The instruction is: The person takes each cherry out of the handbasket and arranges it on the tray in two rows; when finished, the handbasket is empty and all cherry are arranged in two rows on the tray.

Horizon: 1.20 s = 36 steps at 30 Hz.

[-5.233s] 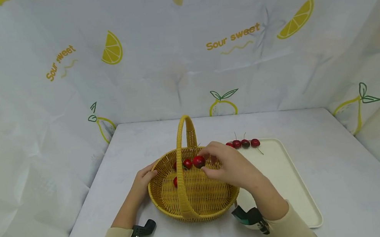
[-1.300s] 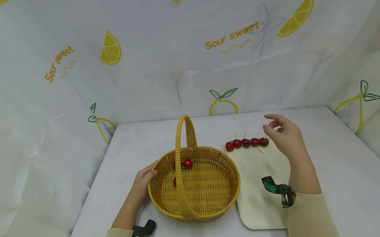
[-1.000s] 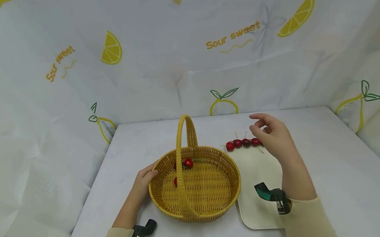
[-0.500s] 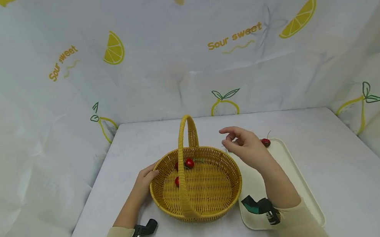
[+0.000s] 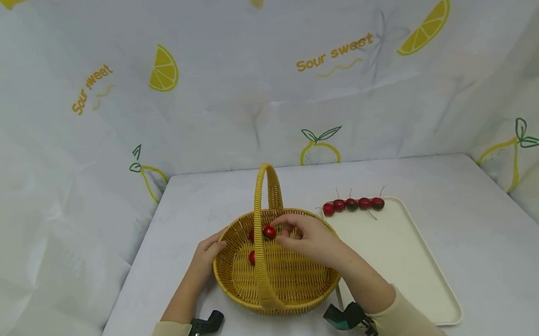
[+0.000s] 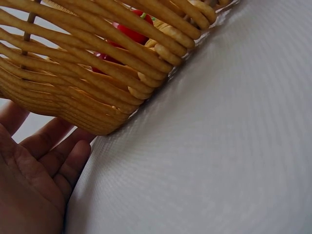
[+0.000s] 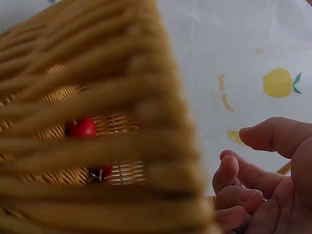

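A yellow wicker basket [image 5: 283, 298] with a tall arched handle stands on the table, several red cherries [image 5: 269, 232] lying inside it. My left hand [image 5: 206, 257] grips its left rim, thumb over the edge and fingers against the outer wall. Reaching in over the right rim, my right hand [image 5: 313, 238] has its fingertips close beside one cherry. In the right wrist view, thumb and index finger of the right hand [image 7: 268, 180] are apart with nothing between them. Through the weave, cherries [image 7: 83, 127] show in that view and, partly hidden, red cherries [image 6: 131, 29] in the left wrist view.
Right of the basket lies a cream tray [image 5: 398, 264], partly beneath the right forearm. Along its far edge runs a row of several cherries [image 5: 351, 204] with stems. A white curtain [image 5: 224, 112] printed with lemons hangs behind the table.
Earlier my right hand held a cherry over the basket; that cherry now ends the tray's row at the right. The hand has since swung back left, down into the basket. My left hand stays put.
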Available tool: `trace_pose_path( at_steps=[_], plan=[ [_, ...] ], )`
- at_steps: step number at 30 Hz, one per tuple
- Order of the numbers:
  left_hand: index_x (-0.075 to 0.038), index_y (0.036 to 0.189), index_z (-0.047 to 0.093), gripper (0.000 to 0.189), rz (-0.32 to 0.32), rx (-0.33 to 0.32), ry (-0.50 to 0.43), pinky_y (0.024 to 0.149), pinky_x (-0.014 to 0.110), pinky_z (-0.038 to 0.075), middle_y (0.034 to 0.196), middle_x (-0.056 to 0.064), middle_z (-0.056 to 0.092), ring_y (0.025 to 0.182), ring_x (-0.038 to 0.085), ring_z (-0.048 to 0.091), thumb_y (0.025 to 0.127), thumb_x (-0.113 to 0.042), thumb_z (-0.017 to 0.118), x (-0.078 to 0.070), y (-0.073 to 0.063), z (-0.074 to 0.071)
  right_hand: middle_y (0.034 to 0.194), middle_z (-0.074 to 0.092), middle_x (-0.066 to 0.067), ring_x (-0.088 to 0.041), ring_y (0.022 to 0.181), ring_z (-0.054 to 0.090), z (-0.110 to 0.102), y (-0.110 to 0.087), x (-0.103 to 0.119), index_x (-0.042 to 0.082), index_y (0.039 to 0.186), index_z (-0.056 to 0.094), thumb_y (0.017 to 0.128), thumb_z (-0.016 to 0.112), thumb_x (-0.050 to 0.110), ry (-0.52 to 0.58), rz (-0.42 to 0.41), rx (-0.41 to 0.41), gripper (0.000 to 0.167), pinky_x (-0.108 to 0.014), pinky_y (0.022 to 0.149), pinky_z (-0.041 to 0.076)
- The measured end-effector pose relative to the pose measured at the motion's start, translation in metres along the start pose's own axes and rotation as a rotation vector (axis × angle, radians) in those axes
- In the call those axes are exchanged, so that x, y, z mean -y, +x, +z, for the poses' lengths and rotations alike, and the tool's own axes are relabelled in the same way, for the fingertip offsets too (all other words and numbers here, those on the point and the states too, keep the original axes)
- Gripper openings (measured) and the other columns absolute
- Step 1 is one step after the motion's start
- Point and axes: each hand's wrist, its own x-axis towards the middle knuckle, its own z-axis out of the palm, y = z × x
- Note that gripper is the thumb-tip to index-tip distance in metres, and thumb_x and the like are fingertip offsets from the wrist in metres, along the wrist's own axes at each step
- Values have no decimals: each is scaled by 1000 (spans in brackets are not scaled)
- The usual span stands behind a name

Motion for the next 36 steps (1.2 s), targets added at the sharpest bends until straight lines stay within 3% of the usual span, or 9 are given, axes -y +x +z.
trace_pose_path(
  at_steps=[9,14,22,25,30,36],
  plan=[
    [-3,145,58,46,10,4,-1,107,19,39,147,13,56,141,27,47,102,-18,50,0,0,0,94,61,3,-14,70,50,25,4,-7,16,121,70,97,68,23,-46,49,76,25,-27,58,43],
    [-2,144,58,46,15,6,-7,105,19,41,147,14,56,140,28,49,102,-17,49,0,0,0,95,62,3,-16,73,53,32,7,-12,9,125,68,97,67,21,-59,35,89,30,-27,58,44],
    [-3,145,58,46,25,8,16,113,25,35,147,12,56,142,27,46,102,-17,49,0,0,0,95,62,3,-9,69,51,40,9,-19,4,128,66,96,62,16,-57,28,113,35,-24,55,44],
    [-3,145,58,46,25,13,13,114,29,34,148,12,56,142,27,46,102,-18,50,-2,0,1,93,61,3,-8,64,48,42,9,-20,7,122,67,95,62,13,-63,27,110,28,-23,53,41],
    [-4,145,58,46,4,8,12,116,36,34,149,13,55,142,28,46,103,-20,51,-2,-1,0,83,58,3,-9,61,45,49,9,-18,15,97,63,95,67,16,-106,31,140,5,-23,51,36],
    [-4,146,57,46,-4,6,2,119,43,29,150,13,54,144,30,43,104,-21,50,0,-1,0,78,57,4,-9,61,46,54,7,-17,17,94,60,96,71,21,-154,34,140,12,-23,50,36]
  ],
)
